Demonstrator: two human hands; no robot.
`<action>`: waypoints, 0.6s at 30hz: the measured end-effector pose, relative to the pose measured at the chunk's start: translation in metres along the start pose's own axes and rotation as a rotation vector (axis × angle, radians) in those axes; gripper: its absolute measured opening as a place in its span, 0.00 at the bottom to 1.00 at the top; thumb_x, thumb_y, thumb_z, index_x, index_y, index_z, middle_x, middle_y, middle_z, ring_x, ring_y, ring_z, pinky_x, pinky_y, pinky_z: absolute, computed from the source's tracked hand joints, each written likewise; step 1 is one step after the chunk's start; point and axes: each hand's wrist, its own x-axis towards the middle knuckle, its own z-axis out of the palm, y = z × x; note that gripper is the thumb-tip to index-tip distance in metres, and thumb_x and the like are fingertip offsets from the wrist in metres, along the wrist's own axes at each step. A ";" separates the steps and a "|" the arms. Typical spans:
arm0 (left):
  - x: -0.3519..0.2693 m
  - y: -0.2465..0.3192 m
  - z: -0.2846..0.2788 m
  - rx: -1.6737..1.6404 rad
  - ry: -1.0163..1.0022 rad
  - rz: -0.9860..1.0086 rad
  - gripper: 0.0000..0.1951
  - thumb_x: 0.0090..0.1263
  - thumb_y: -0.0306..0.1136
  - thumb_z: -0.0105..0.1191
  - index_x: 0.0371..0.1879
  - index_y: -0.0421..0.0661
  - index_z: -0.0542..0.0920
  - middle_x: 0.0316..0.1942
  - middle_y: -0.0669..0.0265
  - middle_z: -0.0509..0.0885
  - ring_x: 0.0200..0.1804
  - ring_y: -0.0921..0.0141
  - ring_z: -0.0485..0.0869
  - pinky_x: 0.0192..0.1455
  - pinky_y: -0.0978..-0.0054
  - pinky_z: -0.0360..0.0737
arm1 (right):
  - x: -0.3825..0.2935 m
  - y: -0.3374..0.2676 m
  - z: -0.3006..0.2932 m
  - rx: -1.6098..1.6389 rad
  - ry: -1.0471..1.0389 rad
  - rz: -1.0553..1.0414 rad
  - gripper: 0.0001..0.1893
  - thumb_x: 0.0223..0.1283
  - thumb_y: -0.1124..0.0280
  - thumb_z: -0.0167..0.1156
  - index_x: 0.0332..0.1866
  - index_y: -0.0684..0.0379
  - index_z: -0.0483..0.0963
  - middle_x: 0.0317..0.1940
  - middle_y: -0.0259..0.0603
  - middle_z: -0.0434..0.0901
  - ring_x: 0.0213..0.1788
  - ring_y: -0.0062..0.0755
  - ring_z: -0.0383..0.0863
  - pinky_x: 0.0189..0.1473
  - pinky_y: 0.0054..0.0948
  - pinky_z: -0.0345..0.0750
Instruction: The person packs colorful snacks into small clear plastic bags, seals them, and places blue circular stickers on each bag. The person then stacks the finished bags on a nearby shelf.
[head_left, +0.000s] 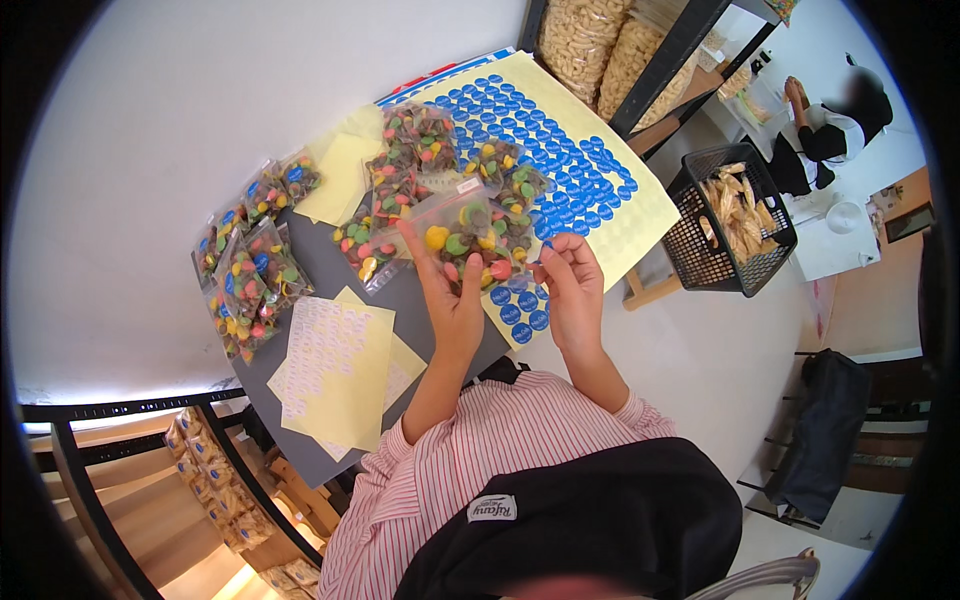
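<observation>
A clear zip bag of brown, green, yellow and pink chocolate buttons is in my left hand, with the thumb over its front and fingers behind its left side. Between the thumb and forefinger of my right hand, just right of the bag, is a small blue sticker. Under and beyond both hands lies a large yellow sheet of round blue stickers, which bear writing. Several more filled bags lie around the held one. On the left, other filled bags carry blue round stickers.
Yellow sheets with small white labels lie on the grey table, at its near left. A black plastic basket of packed snacks stands at right. Behind are shelves with large snack bags. Another person works at far right.
</observation>
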 end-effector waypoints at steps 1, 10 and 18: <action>-0.001 -0.001 0.004 -0.072 0.037 0.009 0.38 0.64 0.21 0.49 0.69 0.43 0.41 0.57 0.59 0.64 0.51 0.78 0.70 0.49 0.84 0.69 | 0.000 0.002 -0.003 -0.011 -0.024 0.004 0.02 0.58 0.76 0.55 0.36 0.61 0.70 0.26 0.31 0.74 0.28 0.15 0.72 0.30 0.15 0.68; -0.007 -0.025 -0.008 -0.794 -0.125 -0.560 0.23 0.67 0.27 0.47 0.62 0.44 0.60 0.49 0.63 0.74 0.45 0.73 0.77 0.39 0.79 0.77 | -0.003 0.010 0.007 -0.099 -0.069 0.005 0.16 0.52 0.79 0.61 0.46 0.63 0.67 0.26 0.32 0.77 0.29 0.13 0.73 0.34 0.14 0.69; -0.004 -0.013 0.004 -0.566 -0.062 -0.441 0.22 0.74 0.40 0.35 0.62 0.41 0.59 0.55 0.58 0.71 0.51 0.69 0.75 0.49 0.74 0.76 | -0.001 0.021 0.000 -0.392 -0.076 -0.104 0.22 0.46 0.77 0.64 0.47 0.66 0.66 0.22 0.29 0.76 0.26 0.12 0.70 0.35 0.16 0.63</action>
